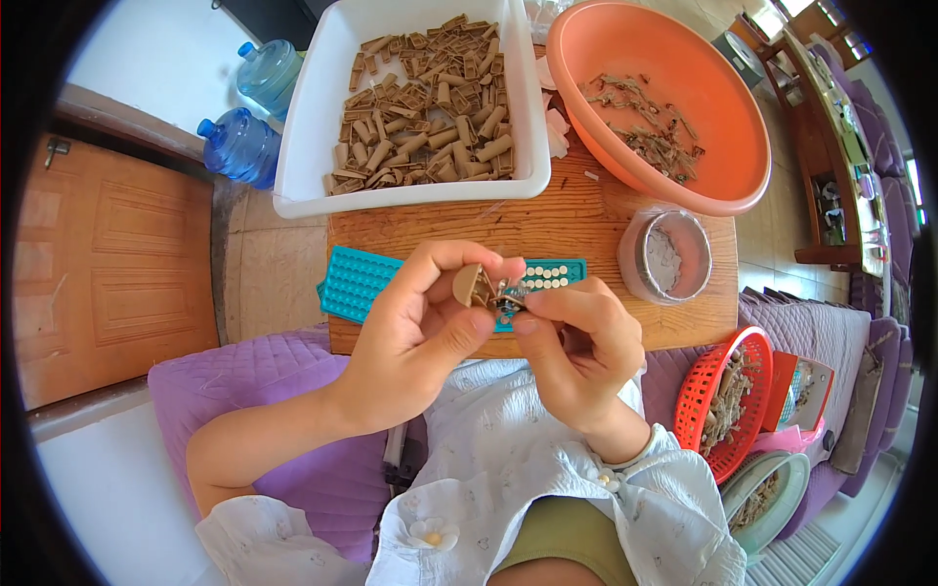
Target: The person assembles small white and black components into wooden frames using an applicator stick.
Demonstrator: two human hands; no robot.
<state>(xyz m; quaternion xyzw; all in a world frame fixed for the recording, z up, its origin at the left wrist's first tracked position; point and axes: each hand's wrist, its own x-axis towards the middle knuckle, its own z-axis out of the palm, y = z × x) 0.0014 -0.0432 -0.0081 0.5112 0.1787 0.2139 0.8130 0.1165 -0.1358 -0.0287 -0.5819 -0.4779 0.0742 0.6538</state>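
Over the near part of the wooden table, my left hand [425,332] pinches a tan half-round plastic shell [471,285] between thumb and fingers. My right hand [581,342] closes thumb and forefinger on a small metal part [509,296] against the shell's open side; its exact kind is too small to tell. Beneath my hands lies a teal tray with rows of small pockets [357,278], partly hidden by my left hand. Beyond my right fingers, small round white pieces [547,276] sit in rows on teal.
A white bin [293,176] of tan shells stands on the table [674,327] at the far left. An orange basin [728,117] with small metal parts is far right, a clear tub [640,259] nearer. Red [688,400] and pale green [796,488] baskets sit right; water bottles [241,146] left.
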